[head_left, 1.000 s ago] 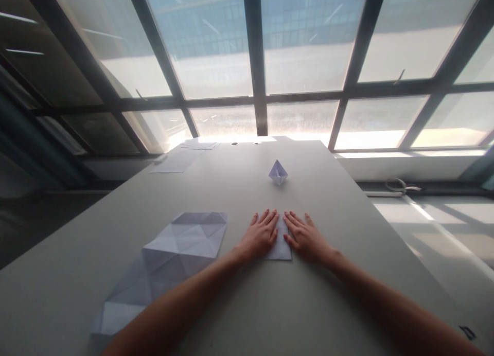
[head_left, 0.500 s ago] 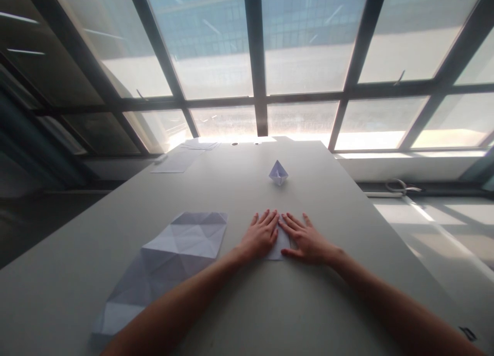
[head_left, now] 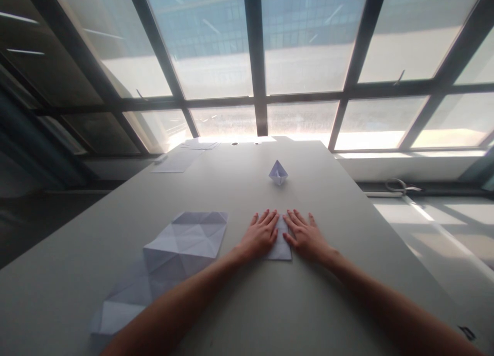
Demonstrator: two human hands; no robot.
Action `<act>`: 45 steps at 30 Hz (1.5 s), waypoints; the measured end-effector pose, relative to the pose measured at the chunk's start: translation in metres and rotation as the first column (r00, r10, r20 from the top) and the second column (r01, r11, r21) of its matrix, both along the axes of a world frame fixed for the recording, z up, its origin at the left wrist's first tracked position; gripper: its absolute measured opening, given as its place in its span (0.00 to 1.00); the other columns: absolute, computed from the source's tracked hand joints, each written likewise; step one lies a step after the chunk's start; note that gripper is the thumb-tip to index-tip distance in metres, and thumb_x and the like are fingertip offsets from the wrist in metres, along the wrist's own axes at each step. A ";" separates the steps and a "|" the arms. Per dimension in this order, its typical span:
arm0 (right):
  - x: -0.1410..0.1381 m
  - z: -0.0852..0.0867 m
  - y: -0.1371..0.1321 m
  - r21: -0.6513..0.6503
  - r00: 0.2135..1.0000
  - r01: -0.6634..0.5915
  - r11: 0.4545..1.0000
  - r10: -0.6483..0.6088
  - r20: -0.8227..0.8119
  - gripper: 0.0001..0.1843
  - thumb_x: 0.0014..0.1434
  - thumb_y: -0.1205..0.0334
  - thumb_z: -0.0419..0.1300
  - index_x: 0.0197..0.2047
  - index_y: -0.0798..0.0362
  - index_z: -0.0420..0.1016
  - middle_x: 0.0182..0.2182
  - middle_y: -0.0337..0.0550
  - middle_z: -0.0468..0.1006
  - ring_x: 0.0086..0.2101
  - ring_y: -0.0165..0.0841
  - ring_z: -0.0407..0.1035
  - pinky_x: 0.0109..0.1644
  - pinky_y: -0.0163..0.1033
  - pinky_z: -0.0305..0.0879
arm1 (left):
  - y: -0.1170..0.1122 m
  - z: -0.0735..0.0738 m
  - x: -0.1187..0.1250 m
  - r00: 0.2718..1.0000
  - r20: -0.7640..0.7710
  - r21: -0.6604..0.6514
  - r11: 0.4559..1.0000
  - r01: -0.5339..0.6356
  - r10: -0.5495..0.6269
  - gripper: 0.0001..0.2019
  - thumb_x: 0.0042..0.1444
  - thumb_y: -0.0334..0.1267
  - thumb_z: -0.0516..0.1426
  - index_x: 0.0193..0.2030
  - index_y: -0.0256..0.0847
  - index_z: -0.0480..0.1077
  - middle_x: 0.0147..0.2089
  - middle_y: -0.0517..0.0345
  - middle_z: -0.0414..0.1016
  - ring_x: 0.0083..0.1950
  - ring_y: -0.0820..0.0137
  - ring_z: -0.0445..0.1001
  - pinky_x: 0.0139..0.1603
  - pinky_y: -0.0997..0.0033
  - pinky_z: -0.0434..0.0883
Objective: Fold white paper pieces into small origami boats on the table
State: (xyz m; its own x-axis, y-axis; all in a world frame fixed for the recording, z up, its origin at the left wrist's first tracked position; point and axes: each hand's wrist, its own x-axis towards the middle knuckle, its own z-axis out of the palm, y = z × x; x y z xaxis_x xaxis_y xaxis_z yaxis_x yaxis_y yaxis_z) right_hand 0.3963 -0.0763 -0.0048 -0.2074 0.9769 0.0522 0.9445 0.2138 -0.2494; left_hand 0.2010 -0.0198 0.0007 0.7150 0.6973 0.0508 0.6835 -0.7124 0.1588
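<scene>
Hands flat, fingers spread: left hand (head_left: 259, 237) and right hand (head_left: 306, 237) press folded paper (head_left: 280, 247), apparently triangular, onto desk (head_left: 347, 217).

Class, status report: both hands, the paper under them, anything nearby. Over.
Left hand and right hand flat, open, pressing the folded paper on the table. Paper boat farther out, apart. Creased sheet to the left, untouched.

Past your left hand (head_left: 259, 237) and right hand (head_left: 306, 238), the grey table (head_left: 231, 186) lies open up to the small white folded paper boat (head_left: 278, 172). The large creased white paper sheet (head_left: 173, 253) covers the surface near your left; to your right the way is free.
</scene>
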 end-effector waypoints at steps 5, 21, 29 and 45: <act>-0.001 -0.002 0.000 0.037 0.998 0.056 0.998 -0.055 -0.029 0.31 0.68 0.51 0.46 0.71 0.52 0.53 0.70 0.51 0.47 0.69 0.41 0.39 0.69 0.60 0.30 | -0.001 0.001 0.001 1.000 0.002 0.004 1.000 -0.003 0.003 0.27 0.69 0.45 0.40 0.73 0.41 0.48 0.75 0.57 0.45 0.75 0.63 0.41 0.72 0.50 0.43; 0.010 0.006 0.003 0.241 0.904 -0.217 0.946 0.288 -0.317 0.12 0.63 0.59 0.57 0.33 0.44 0.82 0.56 0.39 0.75 0.63 0.37 0.58 0.69 0.54 0.42 | -0.003 0.004 0.000 1.000 0.006 -0.003 1.000 -0.002 0.002 0.27 0.69 0.45 0.39 0.73 0.43 0.46 0.75 0.56 0.44 0.75 0.63 0.40 0.72 0.52 0.43; 0.019 0.009 0.004 0.068 0.930 -0.298 0.952 0.306 -0.202 0.35 0.62 0.47 0.58 0.69 0.47 0.57 0.69 0.47 0.53 0.68 0.44 0.43 0.69 0.61 0.33 | -0.002 0.004 0.000 1.000 0.014 -0.003 1.000 -0.002 0.002 0.27 0.69 0.44 0.39 0.73 0.43 0.46 0.75 0.57 0.45 0.75 0.63 0.41 0.72 0.51 0.42; 0.009 0.006 0.002 0.022 0.985 -0.146 0.989 0.148 -0.090 0.34 0.67 0.49 0.47 0.72 0.53 0.48 0.70 0.49 0.49 0.68 0.40 0.41 0.70 0.57 0.29 | -0.002 0.005 0.001 1.000 0.001 -0.015 1.000 0.000 0.000 0.29 0.67 0.47 0.43 0.73 0.43 0.46 0.75 0.56 0.43 0.75 0.62 0.40 0.72 0.51 0.41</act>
State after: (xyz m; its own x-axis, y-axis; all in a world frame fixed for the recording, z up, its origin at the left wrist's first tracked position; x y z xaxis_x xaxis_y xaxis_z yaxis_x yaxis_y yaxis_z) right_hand 0.4058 -0.0746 0.0013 -0.3423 0.9351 0.0922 0.8758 0.3531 -0.3291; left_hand 0.2016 -0.0215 0.0058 0.7148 0.6981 0.0407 0.6835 -0.7098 0.1702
